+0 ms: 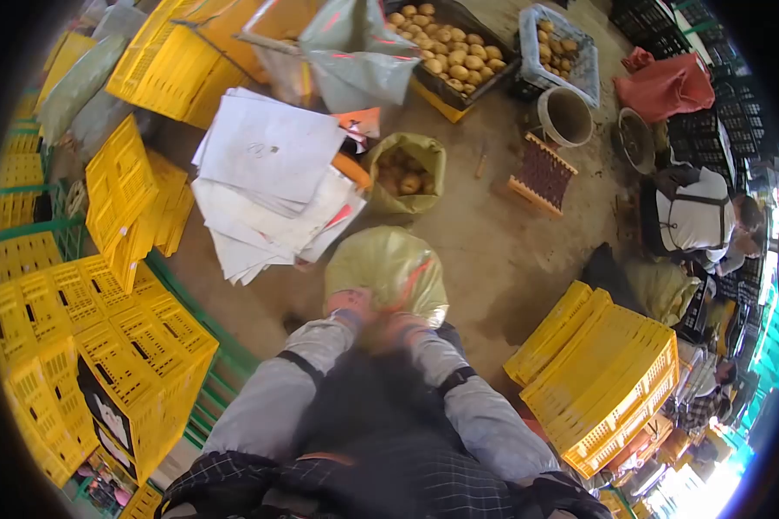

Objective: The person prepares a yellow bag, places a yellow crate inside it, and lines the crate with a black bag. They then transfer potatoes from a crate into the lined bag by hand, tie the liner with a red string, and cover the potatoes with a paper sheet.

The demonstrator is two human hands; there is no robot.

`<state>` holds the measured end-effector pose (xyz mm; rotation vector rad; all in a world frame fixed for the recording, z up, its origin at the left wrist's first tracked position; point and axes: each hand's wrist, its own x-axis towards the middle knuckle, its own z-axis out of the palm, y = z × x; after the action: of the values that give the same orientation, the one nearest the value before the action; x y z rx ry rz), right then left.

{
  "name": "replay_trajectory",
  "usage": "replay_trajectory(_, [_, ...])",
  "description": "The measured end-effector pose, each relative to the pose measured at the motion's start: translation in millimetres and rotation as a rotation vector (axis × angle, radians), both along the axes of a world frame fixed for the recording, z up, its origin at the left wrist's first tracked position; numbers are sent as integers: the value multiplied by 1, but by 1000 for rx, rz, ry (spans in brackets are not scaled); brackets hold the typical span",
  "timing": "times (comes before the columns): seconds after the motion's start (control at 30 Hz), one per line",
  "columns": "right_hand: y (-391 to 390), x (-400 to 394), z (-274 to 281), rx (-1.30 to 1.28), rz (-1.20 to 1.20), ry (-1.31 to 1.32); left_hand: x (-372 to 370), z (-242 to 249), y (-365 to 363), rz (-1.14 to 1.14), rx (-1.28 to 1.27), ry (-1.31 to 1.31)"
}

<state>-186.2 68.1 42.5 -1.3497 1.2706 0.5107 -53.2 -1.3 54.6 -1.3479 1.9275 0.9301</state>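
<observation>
A yellow-green woven sack (388, 264) with a red mark stands in front of my legs, its body bulging away from me. My left hand (350, 303) is closed on its near edge. Beside it, my right hand (402, 327) is also closed at the sack's near edge, slightly blurred and with its fingers partly hidden. What the sack holds cannot be seen. Just beyond it, an open sack (437, 177) with a rolled rim holds brown, potato-like produce (402, 177). A pile of white sheets (273, 156) lies to the left of both sacks.
Yellow crates stand stacked at left (147, 337) and right (606, 372). Farther off are a crate of potatoes (459, 56), a blue-lined crate (584, 52), a bucket (565, 117) and a brush-like wooden block (543, 175). A person (692, 212) bends at the right.
</observation>
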Motion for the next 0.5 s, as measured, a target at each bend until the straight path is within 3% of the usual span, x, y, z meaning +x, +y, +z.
replay_trajectory(0.13, [35, 27, 22, -111, -389, 81, 40, 0, 16, 27, -35, 191])
replay_trajectory(0.2, [58, 59, 53, -167, -390, 190, 68, -9, 34, 77, 4, 286])
replay_trajectory(0.3, [94, 119, 76, -153, -405, 268, 114, -28, 67, -67, -31, 279])
replay_trajectory(0.4, [158, 183, 54, -197, -313, 307, 186, 30, 85, -112, 16, 291])
replay_trajectory(0.5, [191, 234, 42, -95, -311, 297, 241, 43, 106, -143, -31, 353])
